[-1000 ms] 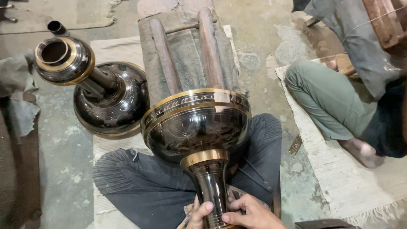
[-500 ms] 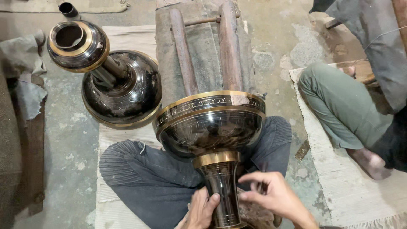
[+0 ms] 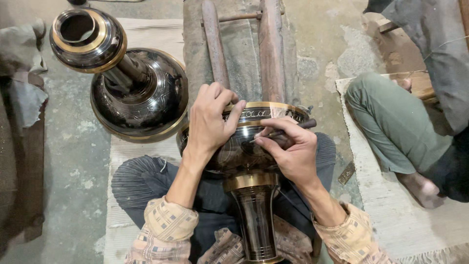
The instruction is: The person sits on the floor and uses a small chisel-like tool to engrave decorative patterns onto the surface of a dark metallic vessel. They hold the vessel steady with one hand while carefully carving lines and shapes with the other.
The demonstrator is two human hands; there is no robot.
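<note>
Engraving step underway, looks like. Dark vase [image 3: 244,151] lies across person's lap, bowl end resting on wooden rails [image 3: 271,49]. Left hand [image 3: 210,122] spread flat on bowl, steadying, grip open. Right hand [image 3: 288,146] pinches thin tool [image 3: 286,131], tip on surface. Next stroke probably needs steady pressure so the tip doesn't slip.

Concrete floor [image 3: 78,161] | pale woven mat [image 3: 391,195] at right | dark, gold-banded vase [image 3: 132,93] resting on a striped mat [image 3: 146,32] | grey rags [image 3: 22,83] at left
</note>
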